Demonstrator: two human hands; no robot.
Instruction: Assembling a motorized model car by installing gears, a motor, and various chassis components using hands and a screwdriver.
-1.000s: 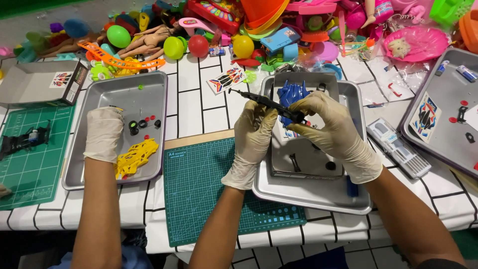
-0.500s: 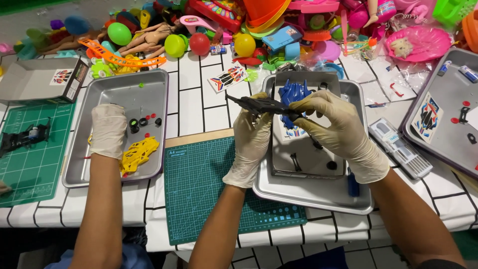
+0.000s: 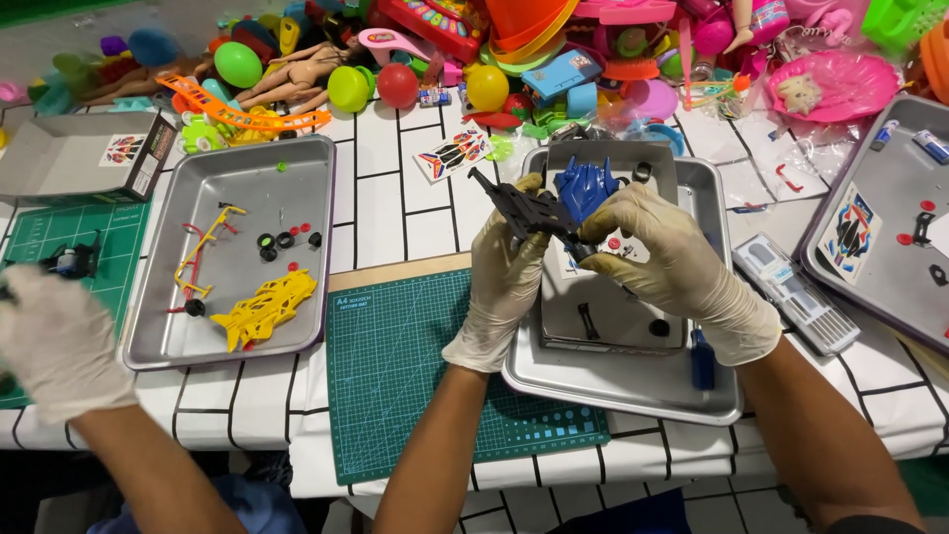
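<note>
So I've got both gloved hands up over the stacked steel trays [image 3: 712,396], two of them, a smaller one sitting inside a bigger one. My left hand [image 3: 504,287] is closed around the black toy-car chassis [image 3: 519,210], and my right hand [image 3: 672,262] is pinched onto the blue car body shell [image 3: 585,188] right where it meets the chassis, so the two parts are touching, held just above the far end of the trays. Inside the small tray I count two dark bits and one small red piece, and a blue pen-like tool lies in the bigger one.

Left of the trays there's one green cutting mat [image 3: 415,366], then a third steel tray [image 3: 242,247] with one yellow body shell [image 3: 265,309], a yellow-and-red parts frame and about five little black wheels. A co-worker's gloved hand [image 3: 59,341] hangs at the far left of that tray, blurred, can't tell what it's doing.
</note>
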